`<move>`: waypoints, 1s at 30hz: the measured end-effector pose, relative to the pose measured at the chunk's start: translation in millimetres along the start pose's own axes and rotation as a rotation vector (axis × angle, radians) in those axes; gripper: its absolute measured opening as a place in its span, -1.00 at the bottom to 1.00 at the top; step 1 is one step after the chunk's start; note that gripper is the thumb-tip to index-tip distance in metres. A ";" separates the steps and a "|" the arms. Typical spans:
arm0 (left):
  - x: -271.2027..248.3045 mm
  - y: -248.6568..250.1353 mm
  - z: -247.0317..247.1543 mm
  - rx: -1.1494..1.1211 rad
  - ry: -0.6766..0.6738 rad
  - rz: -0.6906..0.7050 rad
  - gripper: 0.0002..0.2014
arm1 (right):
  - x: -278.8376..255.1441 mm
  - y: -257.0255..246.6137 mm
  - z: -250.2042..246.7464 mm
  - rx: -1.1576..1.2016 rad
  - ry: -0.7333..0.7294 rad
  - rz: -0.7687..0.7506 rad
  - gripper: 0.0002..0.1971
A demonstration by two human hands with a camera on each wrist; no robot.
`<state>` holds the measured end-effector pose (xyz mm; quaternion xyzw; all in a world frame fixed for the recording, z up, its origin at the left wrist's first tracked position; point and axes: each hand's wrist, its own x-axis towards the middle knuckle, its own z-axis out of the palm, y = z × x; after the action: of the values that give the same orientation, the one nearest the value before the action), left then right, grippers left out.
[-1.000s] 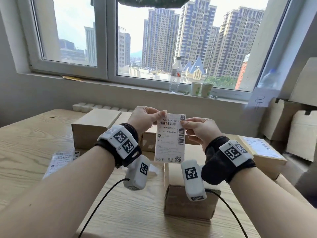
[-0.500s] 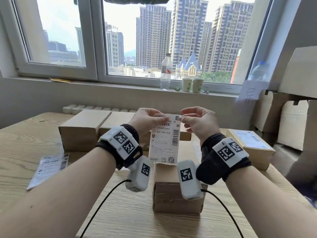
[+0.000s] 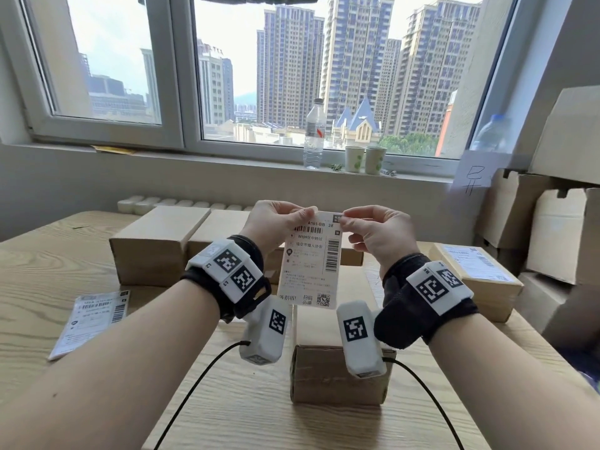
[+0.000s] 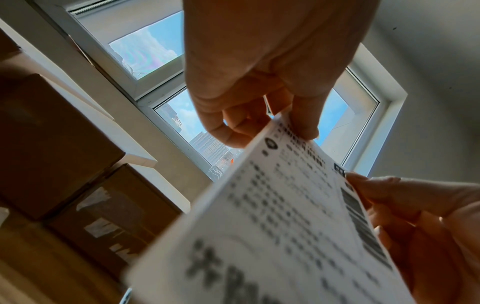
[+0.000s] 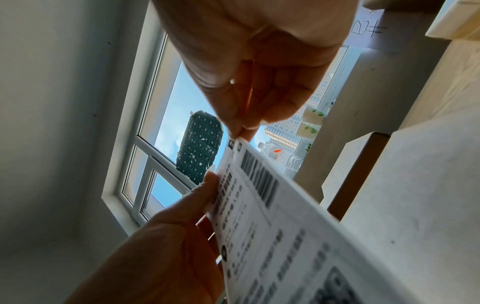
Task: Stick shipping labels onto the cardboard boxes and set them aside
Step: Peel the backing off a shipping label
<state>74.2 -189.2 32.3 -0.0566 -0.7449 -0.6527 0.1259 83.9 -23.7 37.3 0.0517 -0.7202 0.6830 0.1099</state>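
A shipping label is held upright in the middle of the head view, above a small cardboard box that stands low in the centre of the frame on the wooden table. The label's top left corner is pinched between thumb and curled fingers of the left hand, and its top right corner is nipped by the thumb and forefinger tips of the right hand; in the right wrist view the pinch is seen at the very corner of the sheet. The step is judged to be the separating of the label from its backing at that corner, though a split between layers cannot be made out. Several risks may be foreseen. If the corner is pulled too sharply, the thin paper could be torn or creased across the barcode. Once freed, the sticky sheet, being limp, could curl back and adhere to itself or to the fingers. If it is lowered askew, it could be fixed crooked or hang over the box's edge. A spare label lies flat at the left of the frame, two plain boxes stand behind the hands, and an already labelled box sits at the right.
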 end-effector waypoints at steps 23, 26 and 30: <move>-8.8 -1.9 -4.1 -0.043 -0.024 -0.012 -0.75 | -6.3 1.6 4.0 -0.013 -0.082 0.017 -0.87; -9.7 -2.2 -4.8 0.012 0.006 0.005 -0.80 | -3.2 0.3 -0.2 -0.024 -0.019 0.004 -0.87; -10.1 -1.5 -8.1 0.033 0.054 0.006 -0.83 | 0.7 -3.6 -6.8 -0.017 0.013 -0.001 -0.87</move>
<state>84.5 -196.6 29.1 -0.0391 -0.7518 -0.6412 0.1489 84.7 -17.1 41.2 0.0468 -0.7252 0.6772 0.1157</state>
